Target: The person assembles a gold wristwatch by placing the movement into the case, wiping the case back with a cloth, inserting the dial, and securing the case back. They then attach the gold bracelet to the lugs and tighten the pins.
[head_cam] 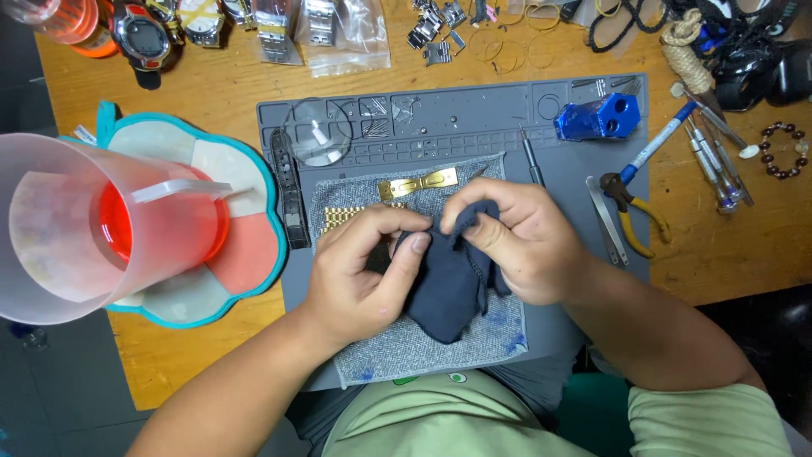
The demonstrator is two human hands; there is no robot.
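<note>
Two hands work at a wooden bench, seen from above.

Far left, a clear plastic jug (76,224) stands close to the camera, with a red cup (161,224) seen through it. Both rest on a flower-shaped mat (245,178) with a teal edge, likely so the wood stays dry. At the top left lie two watches (144,38).

Next comes the grey work mat (558,161). One round glass lens (317,131) sits in its top corner, and one black strap (292,195) lies along its left side. A grey towel (397,347) is spread in the middle, probably to keep small parts soft and safe.

The left hand (359,271) grips the dark cloth (448,283) tight between thumb and fingers. The cloth is bunched up over the towel, between both hands, and whatever is inside it is hidden. Just behind the hands lie a gold band (347,217) and a gold clasp (419,182), kept near for easy reach.

The right hand (516,241) is closed too, pinching the top of the same cloth, so the two hands can rub it together.

Further right sits one blue metal block (596,117) with two round holes. One pair of yellow pliers (630,216) and one pair of tweezers (605,220) lie side by side on the mat's edge. A few thin screwdrivers (710,152) rest on the wood, and one bead bracelet (782,151) lies far right.
</note>
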